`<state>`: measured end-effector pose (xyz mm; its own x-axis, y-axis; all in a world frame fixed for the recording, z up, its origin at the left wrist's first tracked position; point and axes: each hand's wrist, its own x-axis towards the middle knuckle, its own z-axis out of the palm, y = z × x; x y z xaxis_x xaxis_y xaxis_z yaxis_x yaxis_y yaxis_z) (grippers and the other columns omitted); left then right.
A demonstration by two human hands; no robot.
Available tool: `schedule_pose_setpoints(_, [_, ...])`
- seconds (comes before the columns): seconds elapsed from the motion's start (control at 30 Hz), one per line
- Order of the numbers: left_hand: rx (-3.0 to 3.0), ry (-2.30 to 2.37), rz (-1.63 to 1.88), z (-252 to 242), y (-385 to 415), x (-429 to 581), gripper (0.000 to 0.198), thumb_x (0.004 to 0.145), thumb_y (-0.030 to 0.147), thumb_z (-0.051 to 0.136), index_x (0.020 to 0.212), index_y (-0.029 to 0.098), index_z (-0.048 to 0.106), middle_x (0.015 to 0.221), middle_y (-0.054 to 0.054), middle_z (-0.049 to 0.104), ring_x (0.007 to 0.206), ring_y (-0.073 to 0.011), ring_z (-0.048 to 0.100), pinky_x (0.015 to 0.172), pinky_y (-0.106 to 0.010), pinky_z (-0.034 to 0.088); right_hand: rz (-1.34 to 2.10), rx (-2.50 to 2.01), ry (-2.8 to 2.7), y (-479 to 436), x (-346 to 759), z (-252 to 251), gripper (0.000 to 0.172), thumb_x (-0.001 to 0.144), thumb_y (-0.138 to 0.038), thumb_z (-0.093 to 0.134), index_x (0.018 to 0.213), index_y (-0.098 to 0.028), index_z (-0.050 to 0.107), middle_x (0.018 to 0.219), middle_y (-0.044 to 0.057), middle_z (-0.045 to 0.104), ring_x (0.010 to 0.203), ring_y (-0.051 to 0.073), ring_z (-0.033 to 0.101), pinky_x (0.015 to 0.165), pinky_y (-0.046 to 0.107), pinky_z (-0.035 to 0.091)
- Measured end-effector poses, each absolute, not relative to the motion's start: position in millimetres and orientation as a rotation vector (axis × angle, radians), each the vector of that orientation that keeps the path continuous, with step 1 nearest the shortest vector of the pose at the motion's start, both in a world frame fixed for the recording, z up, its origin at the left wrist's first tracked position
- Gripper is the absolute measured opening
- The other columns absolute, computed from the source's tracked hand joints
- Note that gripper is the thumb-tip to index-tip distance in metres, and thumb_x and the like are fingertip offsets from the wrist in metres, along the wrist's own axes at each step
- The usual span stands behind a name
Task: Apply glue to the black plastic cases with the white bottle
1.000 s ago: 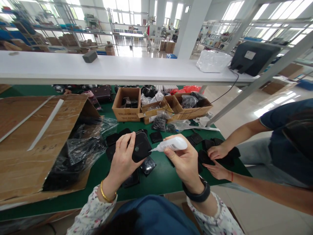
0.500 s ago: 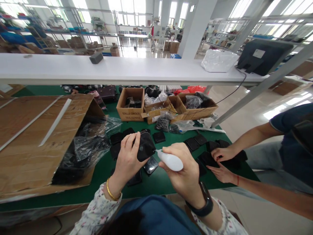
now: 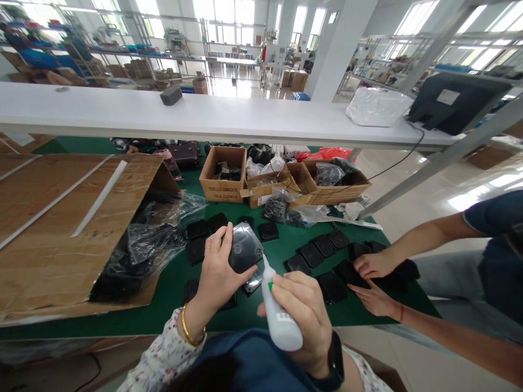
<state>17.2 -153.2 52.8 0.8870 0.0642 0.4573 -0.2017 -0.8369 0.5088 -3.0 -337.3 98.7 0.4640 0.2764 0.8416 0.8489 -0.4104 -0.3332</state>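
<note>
My left hand (image 3: 214,267) holds the flat black case (image 3: 245,247) above the green tabletop (image 3: 163,321), while my right hand (image 3: 308,310) grips the white squeeze bottle (image 3: 281,329), its long axis pointing forward-left at the case's right corner.

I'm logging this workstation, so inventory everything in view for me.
Flat table: one, green, centre
Long shelf: one, white, back
Small block: one, grey, on shelf
Boxy device: one, dark, shelf right
Large cardboard box: one, brown, table left
Open cardboard boxes: about three, brown, table back
Plastic bags: several, clear or red, left and back
Flat square pieces: over ten, black, on table
Glossy square piece: one, dark, centre
Squeeze bottle: one, white, front
Background clutter: uncounted, mixed, beyond shelf
Co-worker's hands: two, blue sleeves, right
Left hand: one, gold bracelet, on glossy piece
Right hand: one, black wristband, on bottle
</note>
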Motion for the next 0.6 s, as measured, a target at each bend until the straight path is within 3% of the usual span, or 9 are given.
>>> schedule_pose_setpoints(0.2, [2.369, -0.032, 0.501, 50.5, -155.6, 15.6, 0.097, 0.069, 0.037, 0.077, 0.148, 0.019, 0.023, 0.136, -0.014, 0.04, 0.126, -0.0306, 0.039, 0.108, -0.051, 0.034, -0.85, -1.783, -0.667, -337.8, -1.3, 96.8, 0.042, 0.078, -0.01, 0.07, 0.117, -0.02, 0.058, 0.1, 0.009, 0.066, 0.09, 0.025, 0.061, 0.076, 0.045, 0.053])
schedule_pose_setpoints(0.4, [2.33, -0.032, 0.457, 51.0, -155.5, 15.1, 0.096, 0.07, 0.038, 0.076, 0.148, 0.024, 0.022, 0.137, -0.013, 0.039, 0.129, -0.0311, 0.038, 0.109, -0.051, 0.033, -0.739, -1.671, -0.391, -340.5, 5.1, 103.1, 0.025, 0.083, -0.034, 0.07, 0.104, -0.023, 0.062, 0.092, 0.007, 0.066, 0.088, 0.026, 0.059, 0.076, 0.042, 0.05])
schedule_pose_setpoints(0.6, [2.356, -0.045, 0.435, 51.6, -157.5, 16.7, 0.096, 0.07, 0.034, 0.076, 0.148, 0.023, 0.022, 0.137, -0.013, 0.039, 0.129, -0.0309, 0.038, 0.109, -0.051, 0.033, -0.639, -1.623, -0.309, -348.4, 8.7, 103.8, 0.022, 0.083, -0.037, 0.07, 0.099, -0.023, 0.063, 0.09, 0.006, 0.064, 0.088, 0.025, 0.058, 0.076, 0.039, 0.047])
